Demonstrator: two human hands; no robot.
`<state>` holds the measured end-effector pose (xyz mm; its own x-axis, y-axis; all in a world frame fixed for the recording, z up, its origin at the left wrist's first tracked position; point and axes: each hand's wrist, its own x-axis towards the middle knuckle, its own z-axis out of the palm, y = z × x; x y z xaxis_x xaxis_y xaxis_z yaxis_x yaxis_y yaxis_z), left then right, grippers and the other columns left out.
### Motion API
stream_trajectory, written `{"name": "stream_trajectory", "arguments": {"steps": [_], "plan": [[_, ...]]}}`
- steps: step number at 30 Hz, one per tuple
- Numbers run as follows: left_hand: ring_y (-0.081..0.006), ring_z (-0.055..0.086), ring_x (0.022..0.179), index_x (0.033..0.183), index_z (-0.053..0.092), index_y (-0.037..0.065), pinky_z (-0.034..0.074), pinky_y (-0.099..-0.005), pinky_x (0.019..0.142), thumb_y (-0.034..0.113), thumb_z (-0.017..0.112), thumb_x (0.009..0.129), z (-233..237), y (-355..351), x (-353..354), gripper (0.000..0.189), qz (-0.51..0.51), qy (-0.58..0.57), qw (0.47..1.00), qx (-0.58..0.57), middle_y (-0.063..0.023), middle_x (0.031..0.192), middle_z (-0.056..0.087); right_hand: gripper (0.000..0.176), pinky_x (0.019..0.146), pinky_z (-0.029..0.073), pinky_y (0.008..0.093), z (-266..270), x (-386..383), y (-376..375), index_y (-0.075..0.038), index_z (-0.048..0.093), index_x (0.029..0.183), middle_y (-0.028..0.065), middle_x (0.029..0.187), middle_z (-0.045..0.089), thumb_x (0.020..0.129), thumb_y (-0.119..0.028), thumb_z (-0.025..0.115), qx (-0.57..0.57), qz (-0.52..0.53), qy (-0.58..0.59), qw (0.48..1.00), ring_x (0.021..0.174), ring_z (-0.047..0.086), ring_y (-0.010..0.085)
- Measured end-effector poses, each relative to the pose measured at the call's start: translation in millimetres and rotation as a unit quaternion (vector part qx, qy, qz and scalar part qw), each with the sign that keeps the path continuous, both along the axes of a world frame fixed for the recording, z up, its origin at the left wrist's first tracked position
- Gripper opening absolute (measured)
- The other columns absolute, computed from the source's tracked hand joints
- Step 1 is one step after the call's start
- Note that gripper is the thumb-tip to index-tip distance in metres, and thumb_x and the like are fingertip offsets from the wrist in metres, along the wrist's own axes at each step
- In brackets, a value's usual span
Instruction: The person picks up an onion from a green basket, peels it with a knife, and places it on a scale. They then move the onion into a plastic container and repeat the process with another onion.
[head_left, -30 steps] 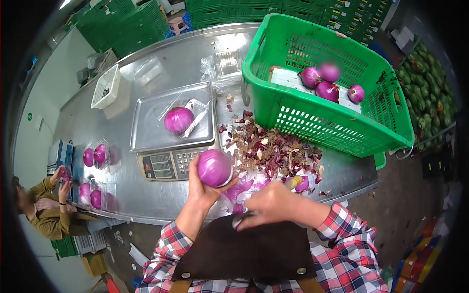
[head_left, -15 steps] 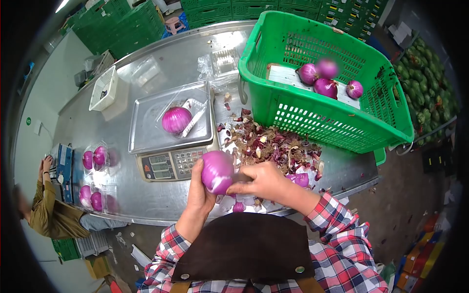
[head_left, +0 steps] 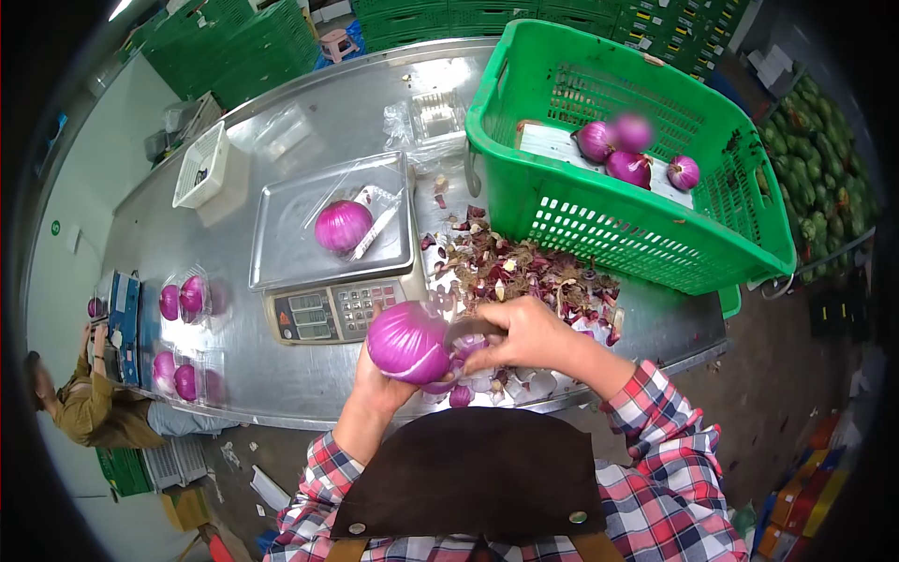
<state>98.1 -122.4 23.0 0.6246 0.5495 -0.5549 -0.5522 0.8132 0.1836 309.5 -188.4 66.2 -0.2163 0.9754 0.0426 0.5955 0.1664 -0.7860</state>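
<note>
A large purple onion (head_left: 409,343) rests in my left hand (head_left: 376,379), whose fingers are wrapped around its underside. My right hand (head_left: 524,334) is closed on a small dark knife (head_left: 468,330), held against the onion's right side, where a piece of purple skin hangs loose. Under and behind my right hand lies a heap of onion peels (head_left: 524,272). A whole onion (head_left: 344,226) sits on the tray of a digital scale (head_left: 309,316) just beyond my left hand, beside a strip of plastic wrap.
A green crate (head_left: 618,211) holding several onions stands at the back right. Packed onions (head_left: 191,293) sit on the metal table's left part, near a white basket (head_left: 200,169). At far left a co-worker (head_left: 103,412) stands by a blue machine (head_left: 122,323).
The onion in my left hand has turned, and a flap of skin now hangs at its right side. My right hand with the knife has moved slightly right. The co-worker has shifted posture.
</note>
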Motion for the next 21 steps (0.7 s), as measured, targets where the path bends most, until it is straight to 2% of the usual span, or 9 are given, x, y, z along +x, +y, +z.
{"name": "stream_trajectory", "arguments": {"steps": [1, 2, 5, 8, 14, 17, 18, 19, 21], "plan": [[-0.0345, 0.057, 0.1, 0.119, 0.047, 0.009, 0.049, -0.0573, 0.076, 0.068, 0.034, 0.081, 6, -2, -1, 0.071, -0.042, -0.007, 0.999, 0.031, -0.0154, 0.114, 0.055, 0.049, 0.05, 0.041, 0.0292, -1, 2, 4, -0.008, 0.065, 0.09, 0.0042, 0.055, 0.051, 0.063, -0.046, 0.076, -0.049, -0.012, 0.022, 0.998, 0.051, 0.053, 0.016], [-0.0353, 0.056, 0.101, 0.121, 0.046, 0.009, 0.048, -0.0585, 0.077, 0.07, 0.036, 0.079, 20, -5, -2, 0.074, -0.084, -0.015, 0.994, 0.061, -0.0163, 0.115, 0.054, 0.057, 0.054, 0.044, 0.036, 1, 2, 7, -0.004, 0.061, 0.076, 0.0148, 0.059, 0.056, 0.065, -0.059, 0.068, -0.061, -0.014, 0.028, 0.998, 0.053, 0.057, 0.0268], [-0.0375, 0.052, 0.108, 0.127, 0.038, 0.009, 0.046, -0.0599, 0.082, 0.073, 0.042, 0.074, 23, -8, -6, 0.083, -0.133, -0.069, 0.983, 0.105, -0.0187, 0.121, 0.049, 0.055, 0.055, 0.045, 0.0356, -1, -1, 8, -0.005, 0.062, 0.076, 0.0144, 0.06, 0.057, 0.066, -0.059, 0.068, -0.081, -0.008, 0.04, 0.996, 0.054, 0.058, 0.0271], [-0.0358, 0.052, 0.107, 0.128, 0.038, 0.009, 0.047, -0.0585, 0.081, 0.068, 0.045, 0.077, 23, -13, 1, 0.078, -0.123, -0.053, 0.982, 0.134, -0.0175, 0.122, 0.048, 0.044, 0.053, 0.043, 0.0304, -8, -5, 3, -0.009, 0.067, 0.093, 0.0088, 0.059, 0.057, 0.068, -0.044, 0.073, -0.051, -0.008, 0.069, 0.996, 0.053, 0.057, 0.0175], [-0.0291, 0.056, 0.102, 0.122, 0.042, 0.009, 0.05, -0.0534, 0.078, 0.057, 0.049, 0.079, 40, -18, 18, 0.066, -0.084, 0.035, 0.985, 0.143, -0.0148, 0.115, 0.053, 0.036, 0.045, 0.043, 0.0303, -3, -5, -4, -0.007, 0.068, 0.081, 0.008, 0.052, 0.054, 0.071, -0.041, 0.071, -0.017, -0.074, 0.064, 0.995, 0.046, 0.056, 0.0187], [-0.0309, 0.056, 0.101, 0.12, 0.044, 0.008, 0.05, -0.0519, 0.081, 0.058, 0.047, 0.079, 32, -12, 28, 0.065, 0.014, 0.119, 0.984, 0.129, -0.0154, 0.11, 0.055, 0.035, 0.038, 0.04, 0.0299, 9, -17, -13, -0.008, 0.062, 0.066, 0.0042, 0.048, 0.049, 0.07, -0.042, 0.072, 0.277, 0.009, -0.038, 0.96, 0.04, 0.053, 0.0175], [-0.0324, 0.056, 0.1, 0.118, 0.046, 0.008, 0.048, -0.0511, 0.083, 0.059, 0.046, 0.08, 33, -11, 31, 0.064, 0.038, 0.075, 0.995, 0.054, -0.0163, 0.109, 0.056, 0.042, 0.035, 0.038, 0.03, 6, -19, -17, -0.011, 0.049, 0.054, 0.0013, 0.044, 0.044, 0.069, -0.043, 0.073, 0.292, 0.047, -0.056, 0.954, 0.037, 0.049, 0.0163], [-0.0328, 0.054, 0.101, 0.119, 0.046, 0.007, 0.046, -0.051, 0.085, 0.061, 0.042, 0.081, 34, -10, 28, 0.066, 0.017, 0.071, 0.996, 0.041, -0.0166, 0.111, 0.055, 0.05, 0.035, 0.039, 0.0298, 4, -26, -22, -0.012, 0.039, 0.051, 0.001, 0.044, 0.044, 0.068, -0.045, 0.073, 0.318, 0.083, -0.034, 0.944, 0.037, 0.049, 0.0169], [-0.0322, 0.053, 0.103, 0.12, 0.046, 0.009, 0.045, -0.0502, 0.085, 0.063, 0.037, 0.082, 27, -9, 24, 0.067, -0.007, 0.038, 0.997, 0.071, -0.016, 0.115, 0.053, 0.05, 0.036, 0.039, 0.03, -1, -36, -36, -0.012, 0.04, 0.052, 0.0008, 0.043, 0.043, 0.068, -0.046, 0.072, 0.277, 0.157, -0.023, 0.948, 0.037, 0.049, 0.0173]]}}
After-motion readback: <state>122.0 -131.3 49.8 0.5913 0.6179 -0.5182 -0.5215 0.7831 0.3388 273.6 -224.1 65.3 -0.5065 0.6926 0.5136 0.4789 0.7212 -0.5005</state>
